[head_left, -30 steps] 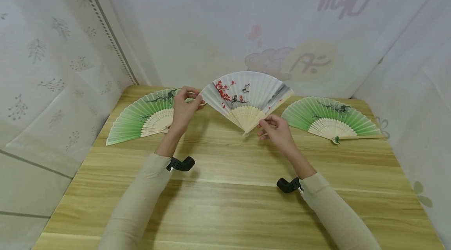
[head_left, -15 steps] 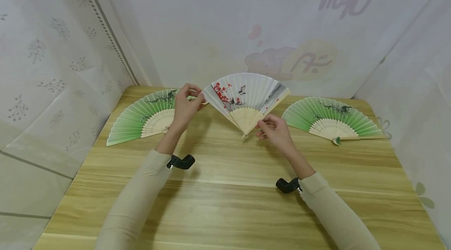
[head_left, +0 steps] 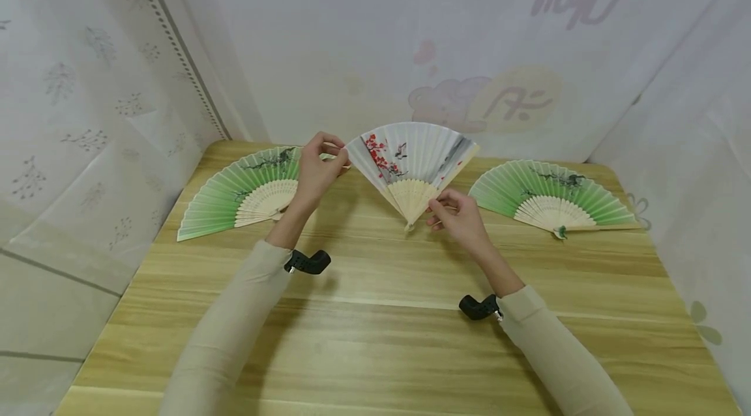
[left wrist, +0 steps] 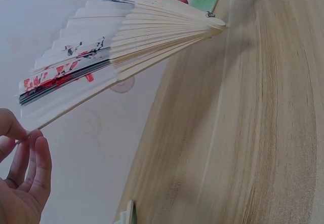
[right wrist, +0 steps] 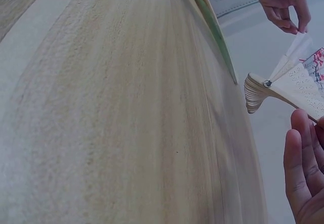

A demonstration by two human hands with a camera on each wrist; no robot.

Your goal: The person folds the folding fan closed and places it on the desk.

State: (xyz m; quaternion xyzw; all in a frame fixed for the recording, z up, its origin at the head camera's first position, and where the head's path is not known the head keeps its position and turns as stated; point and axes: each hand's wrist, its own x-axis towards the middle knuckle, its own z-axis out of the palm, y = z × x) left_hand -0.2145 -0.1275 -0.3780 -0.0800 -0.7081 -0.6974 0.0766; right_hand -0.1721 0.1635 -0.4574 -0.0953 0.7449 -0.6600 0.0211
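1. While two beige sleeves point(head_left: 225, 325) extend over a yellow-brown, wood-grained table point(head_left: 375, 351), a person holds up a white pleated folding fan point(head_left: 428, 155) with red blossoms, dark birds and pale ribs point(head_left: 409, 196). In the head view it is spread between the hands, pivot downward. The left hand point(head_left: 319, 168) pinches one upper corner; the right hand point(head_left: 460, 217) grips the ribs' edge near the pivot between thumb and fingers. A green-and-white pleated fan point(head_left: 217, 194) lies spread at left, partly hidden by the left hand, and a second green-and-white fan point(head_left: 551, 194) lies at right, a dark-green cord point(head_left: 561, 232) at its pivot. Behind the table hangs pale printed cloth point(head_left: 293, 44).

2. Seen from the left wrist, thumb and fingertips clasp the end of the white fan's outer rib. Its pleats are unevenly gathered. At the opposite edge, the right hand's fingers show near the pivot, cut off by the frame.

3. From the right wrist, layered rib ends flare around a round rivet point(right wrist: 267, 83). The right hand's fingertips meet the ribs, thumb mostly out of frame; beyond, the left hand pinches the white corner.
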